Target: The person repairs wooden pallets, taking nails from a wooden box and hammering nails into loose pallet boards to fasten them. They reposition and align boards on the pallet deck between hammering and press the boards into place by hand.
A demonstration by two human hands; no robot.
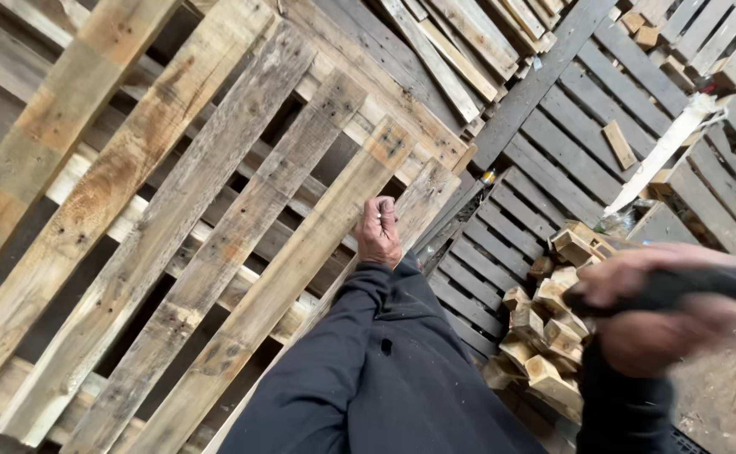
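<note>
Pallet [217,252] of pale, weathered planks tilted up on edge, filling the left and middle of the view, slats running diagonally from lower left to upper right. Nail heads and dark stains dotted along the slats; darker gaps between them showing more planks behind.

Left hand [378,231] at the pallet's right edge, grip clamped on the end of the outermost slat, fingers curled over the wood, knuckles toward the camera. Dark sleeve [368,370] running from the wrist down to the bottom of the frame.

Right hand [658,315] at the right edge, blurred, grip closed round a dark handle [679,290] of a tool lying roughly level across the palm; head of the tool out of view, kind of tool impossible to tell. Well apart from the pallet.

Between the two hands, lower down, a heap of short wood blocks [549,336], pale and rough-cut, piled loosely, some with nails showing.

Behind, grey pallets [570,160] lying flat or leaning, slats darker than the near one. On them a single loose block [619,143] and a long white strip [658,155] leaning diagonally. More planks [469,42] stacked at the top. Patch of sawdust-strewn floor [725,395] in the lower right corner.
</note>
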